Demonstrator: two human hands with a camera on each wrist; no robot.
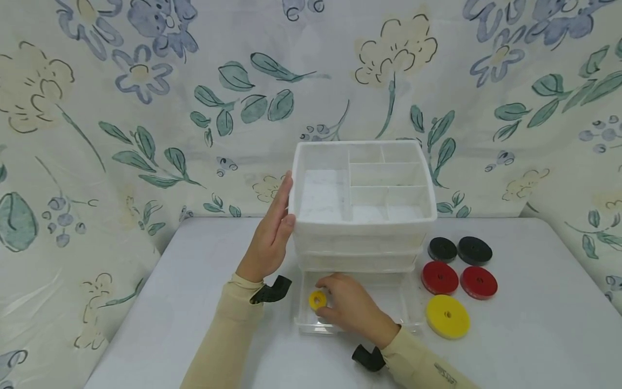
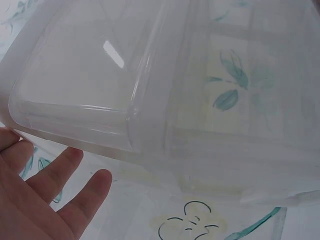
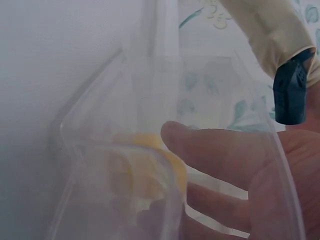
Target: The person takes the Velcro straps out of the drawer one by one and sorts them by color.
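Note:
A white plastic drawer unit stands upright at the middle of the table, its top divided into open compartments. Its clear bottom drawer is pulled out toward me. My left hand rests with nearly straight fingers along the unit's left side; the left wrist view shows its fingers by the translucent wall. Inside the drawer, at the left, my right hand holds a small yellow disc with a centre hole between thumb and fingers. Through the drawer wall, the right wrist view shows the yellow disc blurred.
Right of the unit lie two black discs, two red discs and a larger yellow disc, each flat on the white table. A flowered cloth hangs behind and at the sides.

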